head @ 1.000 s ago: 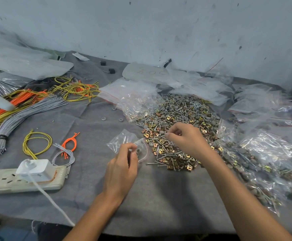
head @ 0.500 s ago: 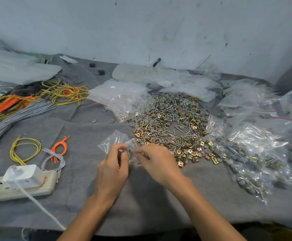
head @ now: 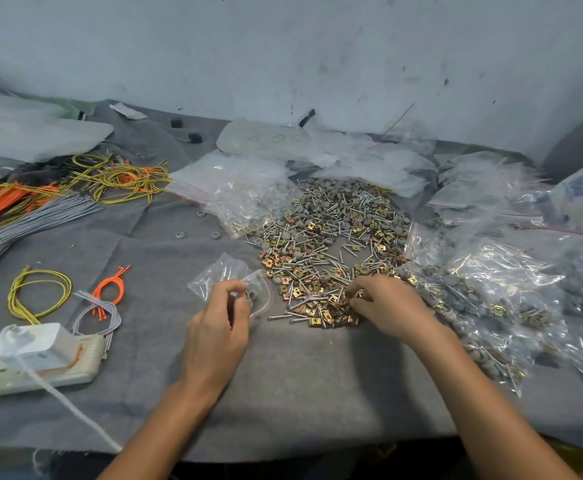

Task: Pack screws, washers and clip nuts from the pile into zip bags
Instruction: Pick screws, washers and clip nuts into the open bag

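A pile (head: 331, 237) of silver screws, grey washers and brass clip nuts lies on the grey felt in the middle of the table. My left hand (head: 219, 327) pinches the mouth of a small clear zip bag (head: 229, 277) just left of the pile; a few parts show inside it. My right hand (head: 385, 304) reaches into the pile's near edge, fingertips curled onto clip nuts (head: 335, 310). Whether it holds one is hidden by the fingers.
Filled zip bags (head: 491, 292) are heaped on the right, empty bags (head: 245, 188) behind the pile. Coloured wire bundles (head: 40, 199) lie at left, loose wire loops (head: 37, 292) nearer. A white power strip with charger (head: 30, 355) sits at front left. The wall stands close behind.
My right hand has moved from the bag's mouth back right to the near edge of the pile. My left hand keeps hold of the bag.
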A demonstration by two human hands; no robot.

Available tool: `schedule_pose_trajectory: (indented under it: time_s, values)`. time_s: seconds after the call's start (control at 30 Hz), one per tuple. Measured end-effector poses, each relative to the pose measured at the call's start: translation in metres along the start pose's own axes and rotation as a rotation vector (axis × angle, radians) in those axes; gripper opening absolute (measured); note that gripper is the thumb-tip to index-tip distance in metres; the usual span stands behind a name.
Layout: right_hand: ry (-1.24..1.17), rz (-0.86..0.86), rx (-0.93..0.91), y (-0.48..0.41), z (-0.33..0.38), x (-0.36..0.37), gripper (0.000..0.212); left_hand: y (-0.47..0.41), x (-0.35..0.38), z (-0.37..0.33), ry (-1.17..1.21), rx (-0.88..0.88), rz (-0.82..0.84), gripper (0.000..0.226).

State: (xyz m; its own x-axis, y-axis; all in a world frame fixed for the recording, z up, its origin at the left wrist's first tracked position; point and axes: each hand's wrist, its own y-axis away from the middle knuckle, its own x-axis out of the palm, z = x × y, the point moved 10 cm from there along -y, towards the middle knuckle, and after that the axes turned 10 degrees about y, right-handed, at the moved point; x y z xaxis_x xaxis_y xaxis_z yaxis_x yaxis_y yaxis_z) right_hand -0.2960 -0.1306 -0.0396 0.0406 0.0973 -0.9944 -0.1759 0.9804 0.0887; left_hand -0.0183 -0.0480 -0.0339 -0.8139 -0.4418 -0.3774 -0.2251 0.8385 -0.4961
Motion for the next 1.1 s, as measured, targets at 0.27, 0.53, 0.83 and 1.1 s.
schedule_pose_trajectory:
  time_s: [0.27,0.53,0.83,1.1]
  values:
    - [-0.098,0.049,-0.038,-0.007,0.009,0.004,0.012,0.000,0.000,0.001,-0.002,0.005,0.003,0.018]
    - [-0.105,0.037,-0.042,-0.002,0.019,0.002,0.020,0.001,-0.001,0.001,0.009,0.005,-0.007,0.020]
    - [-0.095,0.041,-0.048,-0.002,0.026,0.000,0.022,0.001,-0.003,-0.003,0.004,-0.008,-0.014,0.022]
    - [-0.118,-0.135,0.000,-0.022,0.048,-0.014,0.026,0.001,-0.001,0.000,0.004,-0.014,0.001,0.019]
